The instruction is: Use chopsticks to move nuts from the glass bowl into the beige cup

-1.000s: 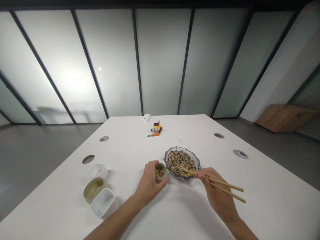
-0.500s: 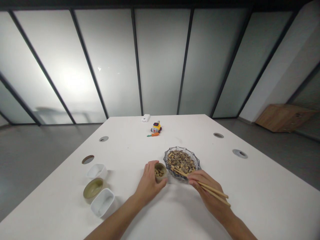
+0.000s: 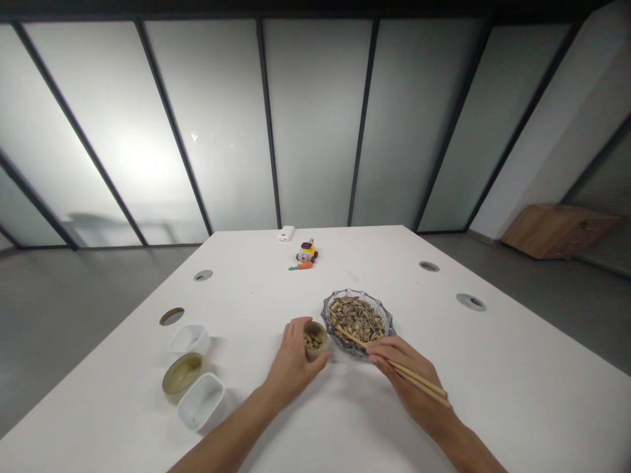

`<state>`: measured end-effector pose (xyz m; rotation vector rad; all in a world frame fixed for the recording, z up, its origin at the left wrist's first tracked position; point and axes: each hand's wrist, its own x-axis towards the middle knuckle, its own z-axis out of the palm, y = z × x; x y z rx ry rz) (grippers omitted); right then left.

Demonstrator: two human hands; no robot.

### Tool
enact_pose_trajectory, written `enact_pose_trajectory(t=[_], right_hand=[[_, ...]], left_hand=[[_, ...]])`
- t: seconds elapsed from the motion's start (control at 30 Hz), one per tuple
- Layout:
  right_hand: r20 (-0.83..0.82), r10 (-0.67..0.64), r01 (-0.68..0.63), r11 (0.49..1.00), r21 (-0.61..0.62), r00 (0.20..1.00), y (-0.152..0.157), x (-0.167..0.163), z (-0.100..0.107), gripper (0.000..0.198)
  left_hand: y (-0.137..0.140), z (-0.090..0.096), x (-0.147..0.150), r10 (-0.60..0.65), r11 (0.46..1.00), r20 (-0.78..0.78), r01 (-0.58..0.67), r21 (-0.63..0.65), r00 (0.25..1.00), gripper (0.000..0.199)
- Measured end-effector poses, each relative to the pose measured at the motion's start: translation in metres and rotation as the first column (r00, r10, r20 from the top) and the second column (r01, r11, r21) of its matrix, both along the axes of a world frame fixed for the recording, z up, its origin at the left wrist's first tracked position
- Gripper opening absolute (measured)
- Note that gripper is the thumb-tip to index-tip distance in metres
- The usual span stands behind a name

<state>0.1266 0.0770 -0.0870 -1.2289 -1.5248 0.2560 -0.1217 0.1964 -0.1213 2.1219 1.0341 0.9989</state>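
Note:
My left hand is wrapped around a small olive-green cup, tilted a little toward me, with several pale brown nuts inside. In my right hand is a pair of wooden chopsticks. Their tips rest among the seeds at the near left of a clear scalloped glass bowl. Striped sunflower seeds fill that bowl, mixed with some yellowish nuts. The bowl stands just right of the cup. Whether the tips pinch anything is too small to tell.
At the left stand a white square dish, a green bowl and another white dish. Farther back lie a yellow toy car, an orange-handled screwdriver and a white box. Round holes pierce the table.
The two chopsticks have come closer together at both ends, with their tips still in the glass bowl. My left hand keeps its hold on the cup. The view has shifted very slightly.

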Motion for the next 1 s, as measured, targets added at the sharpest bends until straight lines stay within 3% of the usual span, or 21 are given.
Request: enact_pose_trajectory(t=[0.3,0.43,0.57,0.77,1.0], right_hand=[[-0.016,-0.173,0.174,0.976,0.134,0.985,-0.002,0.001,0.018,0.028],[-0.040,-0.147,0.151,0.974,0.168,0.988,-0.007,-0.008,0.027,0.031],[-0.017,-0.077,0.079,0.986,0.150,0.997,-0.011,-0.016,0.031,0.034],[0.028,-0.160,0.155,0.978,0.139,0.987,-0.009,-0.010,0.024,0.037],[0.028,-0.122,0.122,0.993,0.006,0.992,-0.001,-0.006,0.009,0.039]], left_hand=[[0.000,0.001,0.000,0.007,1.000,-0.001,-0.007,-0.004,1.000,0.062],[0.000,0.000,0.000,0.000,1.000,0.008,0.000,0.000,1.000,0.062],[0.001,-0.001,0.001,0.012,1.000,0.003,-0.012,0.011,1.000,0.062],[0.001,-0.001,0.000,-0.001,1.000,0.003,0.001,-0.006,1.000,0.061],[0.002,-0.002,0.000,0.005,1.000,0.002,-0.005,0.005,1.000,0.061]])
